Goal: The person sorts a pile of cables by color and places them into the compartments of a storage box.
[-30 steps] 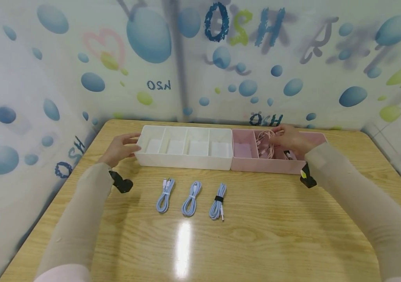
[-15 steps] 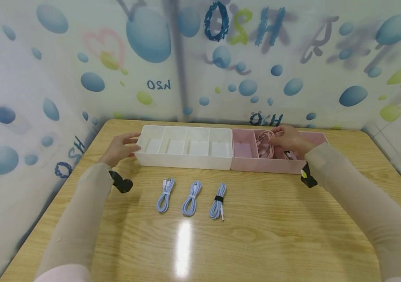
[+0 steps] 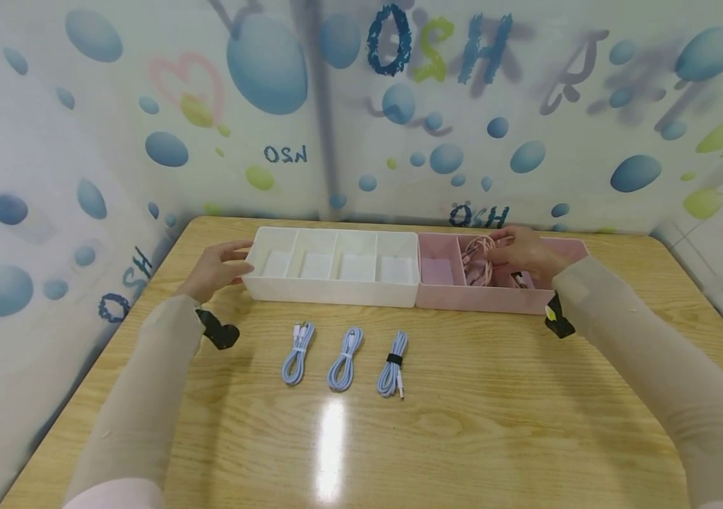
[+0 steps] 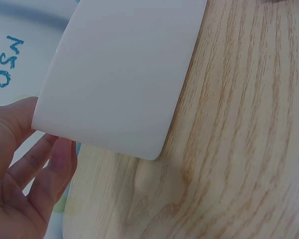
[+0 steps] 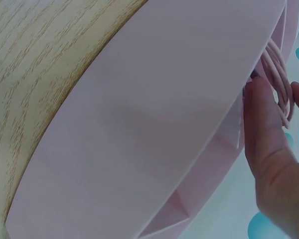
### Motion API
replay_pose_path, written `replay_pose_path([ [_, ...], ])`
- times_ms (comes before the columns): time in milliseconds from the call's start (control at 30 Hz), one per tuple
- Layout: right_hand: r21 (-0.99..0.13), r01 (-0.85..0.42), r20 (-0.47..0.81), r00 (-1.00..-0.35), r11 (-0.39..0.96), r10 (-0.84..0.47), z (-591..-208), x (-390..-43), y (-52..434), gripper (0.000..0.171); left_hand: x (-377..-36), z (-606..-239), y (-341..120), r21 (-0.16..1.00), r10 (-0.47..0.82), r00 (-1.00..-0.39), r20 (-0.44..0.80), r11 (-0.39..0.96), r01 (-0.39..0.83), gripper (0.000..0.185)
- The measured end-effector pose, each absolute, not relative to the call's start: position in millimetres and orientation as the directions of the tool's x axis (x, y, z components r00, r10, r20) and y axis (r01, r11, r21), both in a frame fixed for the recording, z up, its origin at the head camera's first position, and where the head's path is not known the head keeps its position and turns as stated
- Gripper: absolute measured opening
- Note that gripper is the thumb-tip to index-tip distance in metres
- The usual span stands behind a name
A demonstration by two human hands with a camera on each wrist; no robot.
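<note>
pinching pink cable (image 3: 478, 258) – right hand (image 3: 525, 253); left hand (image 3: 216, 267) relaxed, touching white tray (image 3: 333, 291).

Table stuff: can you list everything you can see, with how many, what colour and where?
White tray: one, white, four compartments, back left of table.
Pink tray: one, pink, touching the white tray's right end.
Pink cable: one coil, pink, inside the pink tray.
Blue cables: three coils, light blue, in a row in front of the white tray.
Table: one, light wood.
Left hand: at the white tray's left end.
Right hand: pinches the pink cable.
</note>
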State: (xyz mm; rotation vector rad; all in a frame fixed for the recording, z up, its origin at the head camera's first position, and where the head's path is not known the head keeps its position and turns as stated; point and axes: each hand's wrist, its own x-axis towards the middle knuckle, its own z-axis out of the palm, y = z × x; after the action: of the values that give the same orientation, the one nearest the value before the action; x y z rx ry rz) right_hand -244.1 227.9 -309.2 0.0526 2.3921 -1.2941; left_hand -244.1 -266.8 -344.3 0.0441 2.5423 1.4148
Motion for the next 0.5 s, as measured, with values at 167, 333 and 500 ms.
replay_pose_path([
  [167, -0.789, 0.222, -0.378, -0.911, 0.573, -0.167, -309.0, -243.6, 229.7, 0.056, -244.2, -344.4, -267.2, 0.842, 0.137, -0.973, -0.186, 0.533, -0.086, 0.056],
  [333, -0.792, 0.227, -0.384, -0.907, 0.566, -0.172, -306.3, -241.7, 230.0, 0.059, -244.1, -344.7, -267.2, 0.843, 0.138, -0.973, -0.183, 0.532, -0.083, 0.056],
  [500, -0.786, 0.206, -0.368, -0.914, 0.583, -0.173, -307.4, -243.7, 229.8, 0.057, -244.0, -345.1, -267.1, 0.844, 0.137, -0.973, -0.186, 0.53, -0.087, 0.056],
])
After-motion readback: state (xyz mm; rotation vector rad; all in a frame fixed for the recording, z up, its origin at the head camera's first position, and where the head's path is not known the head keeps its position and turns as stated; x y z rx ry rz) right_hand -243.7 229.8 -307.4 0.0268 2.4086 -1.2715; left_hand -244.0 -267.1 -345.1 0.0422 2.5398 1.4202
